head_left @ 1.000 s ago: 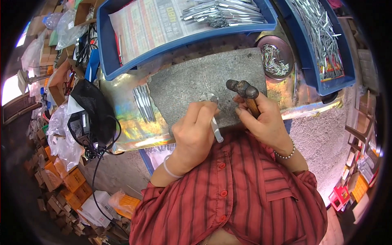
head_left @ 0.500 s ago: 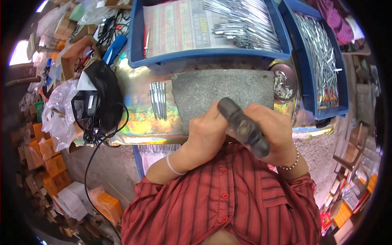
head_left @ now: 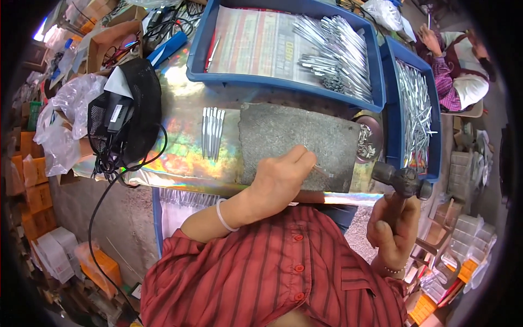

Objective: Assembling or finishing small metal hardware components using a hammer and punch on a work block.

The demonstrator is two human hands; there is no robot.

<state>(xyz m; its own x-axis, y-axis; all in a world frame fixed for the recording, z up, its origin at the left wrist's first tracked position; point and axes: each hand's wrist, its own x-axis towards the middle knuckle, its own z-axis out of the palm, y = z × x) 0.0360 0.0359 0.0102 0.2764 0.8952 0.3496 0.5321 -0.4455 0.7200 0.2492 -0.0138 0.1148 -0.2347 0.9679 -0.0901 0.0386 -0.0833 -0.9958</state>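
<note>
My left hand [head_left: 283, 177] is closed in a pinch on a thin metal rod [head_left: 323, 171], mostly hidden by the fingers, held over the near part of a dark, rough slab [head_left: 294, 128]. Off the slab's right side, my right hand [head_left: 396, 229] is wrapped round the handle of a hammer [head_left: 406, 181], its dark head raised near the table's front edge. Several slim metal rods [head_left: 211, 133] lie side by side to the left of the slab. A round dish [head_left: 379, 147] of small metal pieces stands at its right.
A wide blue tray [head_left: 283, 89] of metal rods sits beyond the slab. Another blue tray [head_left: 388, 61] with rods is at the right. A black mesh bag [head_left: 144, 92] with cables lies left. Another person [head_left: 452, 76] sits at the far right.
My right hand has moved right with the hammer, away from the left hand. The left hand stays pinched over the slab, and the view has shifted slightly.
</note>
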